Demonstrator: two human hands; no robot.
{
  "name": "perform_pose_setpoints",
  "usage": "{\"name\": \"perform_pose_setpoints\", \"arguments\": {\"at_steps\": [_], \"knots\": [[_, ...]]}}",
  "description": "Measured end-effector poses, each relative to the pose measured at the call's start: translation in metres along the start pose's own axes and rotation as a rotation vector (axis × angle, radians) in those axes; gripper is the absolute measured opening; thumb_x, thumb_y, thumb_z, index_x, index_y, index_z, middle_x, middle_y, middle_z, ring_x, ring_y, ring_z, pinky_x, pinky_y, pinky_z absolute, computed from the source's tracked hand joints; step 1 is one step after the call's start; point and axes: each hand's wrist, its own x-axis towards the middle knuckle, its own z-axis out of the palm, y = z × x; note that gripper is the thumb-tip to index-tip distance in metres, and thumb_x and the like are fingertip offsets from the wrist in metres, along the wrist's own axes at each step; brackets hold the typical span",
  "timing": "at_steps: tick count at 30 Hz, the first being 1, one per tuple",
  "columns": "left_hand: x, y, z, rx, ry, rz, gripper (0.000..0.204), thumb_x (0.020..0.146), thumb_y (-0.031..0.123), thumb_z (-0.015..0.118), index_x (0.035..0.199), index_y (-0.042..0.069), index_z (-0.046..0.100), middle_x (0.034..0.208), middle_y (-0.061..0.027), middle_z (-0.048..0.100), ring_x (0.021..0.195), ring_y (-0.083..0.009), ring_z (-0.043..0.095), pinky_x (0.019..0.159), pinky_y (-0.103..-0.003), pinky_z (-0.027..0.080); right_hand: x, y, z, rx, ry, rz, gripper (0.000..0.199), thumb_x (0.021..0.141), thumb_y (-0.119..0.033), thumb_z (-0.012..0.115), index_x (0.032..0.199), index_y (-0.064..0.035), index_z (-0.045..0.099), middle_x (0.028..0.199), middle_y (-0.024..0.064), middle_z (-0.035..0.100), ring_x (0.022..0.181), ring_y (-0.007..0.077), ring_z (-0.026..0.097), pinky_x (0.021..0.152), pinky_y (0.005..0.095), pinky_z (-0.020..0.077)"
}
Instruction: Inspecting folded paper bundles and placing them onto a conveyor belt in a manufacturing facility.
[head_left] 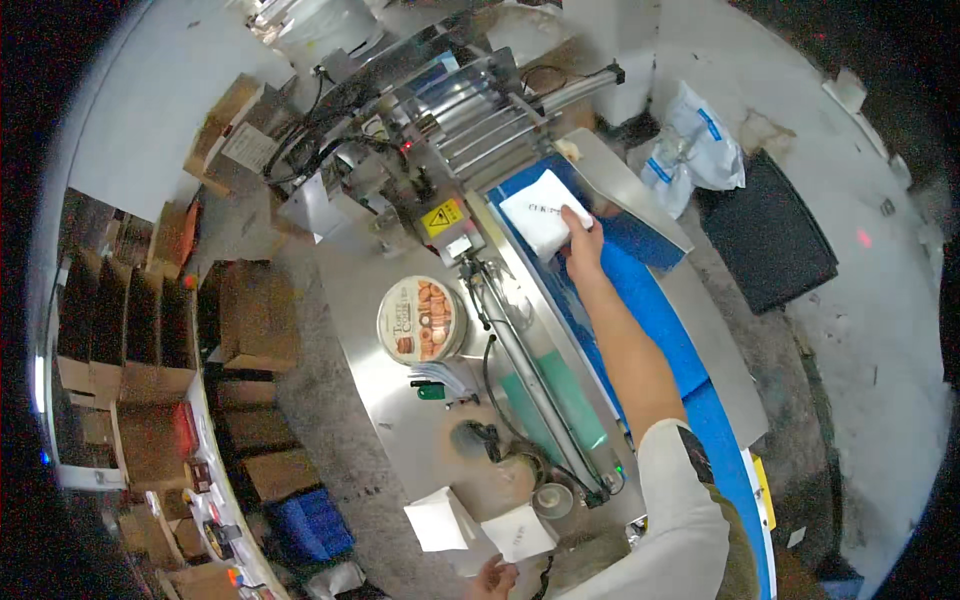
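My right hand [582, 245] is closed on the near right edge of a flat white packet [543, 212] with dark print. It holds the packet over the far end of a blue conveyor belt [640, 290]. My left hand [492, 578] is low in the view, partly cut off by the lower edge. Its fingers are curled at the lower edge of a second printed white packet [520, 533] and seem to grip it. Left of that lies a folded white packet [438, 520], tilted on the steel table [385, 425].
A machine with rollers [490, 120] and a yellow warning label stands at the far end. A metal bar [535, 385] runs alongside the belt. On the table sit a round cookie tin [421, 320] and a clear tape roll [552, 500]. Shelves with cardboard boxes [255, 315] line the left.
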Motion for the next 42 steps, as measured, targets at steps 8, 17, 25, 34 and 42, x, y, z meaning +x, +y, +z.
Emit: {"name": "perform_pose_setpoints", "arguments": {"at_steps": [8, 17, 25, 34, 42], "knots": [[-0.004, 0.004, 0.007, -0.094, -0.004, -0.033, 0.054, 0.094, 0.026, 0.06, 0.137, 0.001, 0.04, 0.118, -0.0115, 0.06, 0.105, -0.0205, 0.059, 0.086, -0.034, 0.05, 0.008, 0.023, -0.006, -0.354, 0.078, -0.074, 0.078, 0.079, -0.046, 0.073, 0.128, 0.0071, 0.043, 0.116, 0.0205, 0.059, 0.102, 0.0272, 0.058, 0.088, 0.0376, 0.046], [0.024, -0.052, -0.031, -0.113, 0.098, 0.108, 0.03, 0.094, 0.017, 0.06, 0.116, -0.002, 0.056, 0.096, -0.007, 0.065, 0.086, -0.014, 0.059, 0.079, -0.026, 0.048, -0.012, -0.045, -0.087, -0.584, -0.295, -0.078, 0.027, 0.096, -0.029, 0.051, 0.095, -0.004, 0.06, 0.078, 0.0093, 0.061, 0.07, 0.0203, 0.059, 0.066, 0.0365, 0.0517], [0.035, -0.034, -0.119, -0.251, 0.358, 0.137, 0.024, 0.093, 0.02, 0.061, 0.099, -0.003, 0.062, 0.077, -0.0046, 0.063, 0.069, -0.0115, 0.06, 0.062, -0.026, 0.048, -0.294, -0.136, -0.103, -0.521, -0.515, 0.079, 0.03, 0.095, -0.029, 0.056, 0.109, -0.0017, 0.059, 0.101, 0.011, 0.064, 0.093, 0.0223, 0.063, 0.083, 0.0361, 0.0517], [0.093, -0.068, -0.148, 0.092, 0.671, 0.402, 0.053, 0.082, 0.035, 0.072, 0.113, -0.006, 0.058, 0.102, -0.0172, 0.064, 0.094, -0.0282, 0.06, 0.083, -0.037, 0.047, -0.538, -0.024, -0.206, -0.941, -0.657, 0.497, 0.033, 0.091, -0.02, 0.064, 0.115, 0.0017, 0.059, 0.102, 0.0085, 0.065, 0.09, 0.0187, 0.063, 0.077, 0.0312, 0.0511], [0.136, -0.096, -0.16, 0.032, 0.406, 0.39, 0.086, 0.075, 0.041, 0.075, 0.132, -0.013, 0.04, 0.123, -0.031, 0.055, 0.117, -0.0378, 0.055, 0.097, -0.038, 0.043, -0.562, 0.092, -0.125, -1.407, -0.81, -0.171, 0.049, 0.081, -0.028, 0.07, 0.115, 0.0047, 0.055, 0.101, 0.0217, 0.06, 0.093, 0.0357, 0.059, 0.081, 0.04, 0.0471]]}}
